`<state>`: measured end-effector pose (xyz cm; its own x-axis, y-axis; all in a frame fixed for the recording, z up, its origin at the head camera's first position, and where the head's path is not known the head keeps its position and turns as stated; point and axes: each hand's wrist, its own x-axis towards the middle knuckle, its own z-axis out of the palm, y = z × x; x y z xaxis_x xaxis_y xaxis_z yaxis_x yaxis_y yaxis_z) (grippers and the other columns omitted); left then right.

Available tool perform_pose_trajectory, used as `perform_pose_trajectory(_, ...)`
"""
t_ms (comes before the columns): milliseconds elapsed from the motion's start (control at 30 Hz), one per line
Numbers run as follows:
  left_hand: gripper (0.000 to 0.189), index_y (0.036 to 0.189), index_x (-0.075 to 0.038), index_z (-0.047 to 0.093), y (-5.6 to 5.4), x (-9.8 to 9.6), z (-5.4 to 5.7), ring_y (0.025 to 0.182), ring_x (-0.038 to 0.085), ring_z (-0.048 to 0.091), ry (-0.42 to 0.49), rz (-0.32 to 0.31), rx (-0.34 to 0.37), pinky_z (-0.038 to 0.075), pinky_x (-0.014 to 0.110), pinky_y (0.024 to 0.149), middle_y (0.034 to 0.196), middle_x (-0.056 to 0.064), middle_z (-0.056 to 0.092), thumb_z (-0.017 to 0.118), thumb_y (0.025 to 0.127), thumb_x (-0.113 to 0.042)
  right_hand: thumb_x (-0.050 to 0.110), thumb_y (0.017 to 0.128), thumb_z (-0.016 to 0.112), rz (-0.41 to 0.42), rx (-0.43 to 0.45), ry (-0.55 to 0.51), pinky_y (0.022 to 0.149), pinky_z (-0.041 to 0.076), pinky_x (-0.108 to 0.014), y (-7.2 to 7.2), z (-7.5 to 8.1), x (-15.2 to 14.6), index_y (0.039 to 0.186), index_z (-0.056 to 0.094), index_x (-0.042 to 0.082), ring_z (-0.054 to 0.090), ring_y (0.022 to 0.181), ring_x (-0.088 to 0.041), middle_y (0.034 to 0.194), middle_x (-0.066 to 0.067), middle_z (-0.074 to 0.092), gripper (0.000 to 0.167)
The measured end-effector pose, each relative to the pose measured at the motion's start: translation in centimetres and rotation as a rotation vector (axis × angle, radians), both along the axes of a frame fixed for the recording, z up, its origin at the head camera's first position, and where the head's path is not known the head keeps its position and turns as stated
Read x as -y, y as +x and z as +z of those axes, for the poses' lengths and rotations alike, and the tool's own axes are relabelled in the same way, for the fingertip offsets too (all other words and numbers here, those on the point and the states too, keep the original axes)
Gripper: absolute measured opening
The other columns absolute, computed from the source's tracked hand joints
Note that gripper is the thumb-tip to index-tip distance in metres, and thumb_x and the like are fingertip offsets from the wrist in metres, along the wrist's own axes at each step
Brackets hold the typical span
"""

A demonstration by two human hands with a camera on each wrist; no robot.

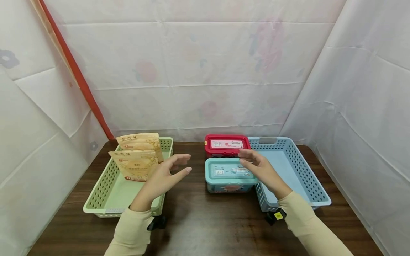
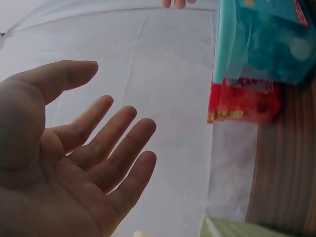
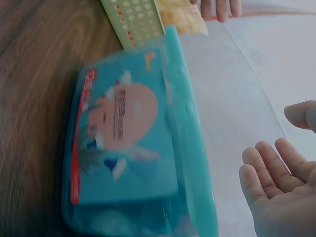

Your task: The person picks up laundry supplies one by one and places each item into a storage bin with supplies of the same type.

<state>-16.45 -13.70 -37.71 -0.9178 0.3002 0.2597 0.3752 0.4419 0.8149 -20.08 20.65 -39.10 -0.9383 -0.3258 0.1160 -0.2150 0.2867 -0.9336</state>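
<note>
My left hand (image 1: 164,177) hovers over the right side of the green basket (image 1: 112,199), its fingers loosely bent and holding nothing. Two yellow pouches (image 1: 136,165) stand upright in that basket, just left of the hand. Above the right end of a teal lidded box (image 1: 230,177) is my right hand (image 1: 262,170), relaxed, with nothing between thumb and fingers. Behind the teal box sits a red lidded box (image 1: 227,142). The right wrist view shows the teal box's printed front (image 3: 123,133) with the right hand's fingers apart from it.
A blue basket (image 1: 288,167) stands at the right, its left rim next to both boxes. Dark wood table (image 1: 205,227) lies beneath everything. White patterned sheeting (image 1: 192,71) hangs behind and at both sides, with a red strip (image 1: 77,71) at the left.
</note>
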Motion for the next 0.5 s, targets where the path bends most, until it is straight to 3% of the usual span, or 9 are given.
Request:
perform_pose_trajectory(200,0.040,0.134,-0.016,0.061,-0.7,-1.3,-0.7,0.120,0.026,0.059,0.077,-0.013,0.032,0.046,0.052,0.101,0.129,0.006,0.062,0.069,0.097,-0.030,0.034,0.101,0.062,-0.038,0.014,0.045,0.103,0.044,-0.042,-0.2,-0.2,-2.0,0.147,0.047,0.005,0.050,0.125,-0.028,0.141,-0.019,0.052,0.056)
perform_pose_trajectory(500,0.038,0.133,-0.015,0.062,-1.2,-3.1,-1.2,0.113,0.021,0.063,0.103,0.021,0.076,0.051,0.042,0.095,0.127,0.005,0.064,0.069,0.098,-0.029,0.037,0.102,0.060,-0.085,0.002,0.113,0.105,0.040,-0.054,-0.4,-1.0,-4.0,0.146,0.049,0.007,0.051,0.125,-0.031,0.138,-0.017,0.055,0.055)
